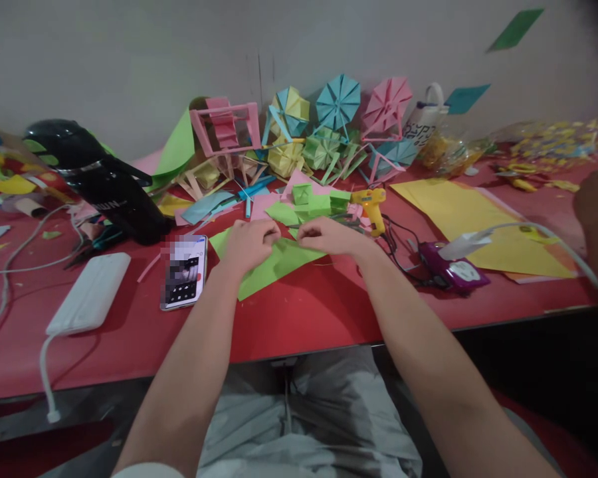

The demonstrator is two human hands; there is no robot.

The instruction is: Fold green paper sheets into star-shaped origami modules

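Observation:
A sheet of bright green paper (289, 262) lies on the red table (309, 315) in front of me. My left hand (252, 244) rests over its left part, fingers curled and pinched at the paper. Across a small gap, my right hand (335, 238) bends over the upper right part, its fingertips pinched too. The fingertips are partly hidden, so the exact grip on the sheet is hard to see. Just beyond the hands sit folded green paper pieces (309, 202), on and beside pink paper (264, 204). A yellow glue gun (373, 207) lies right of them.
Ferris-wheel-like paper models (337, 103) stand along the wall. To the left are a phone (185, 272), a white power bank (90, 292) and a leaning black bottle (114, 192). A purple power strip (453, 269) and yellow paper sheets (458, 219) lie right. Cables trail across both sides.

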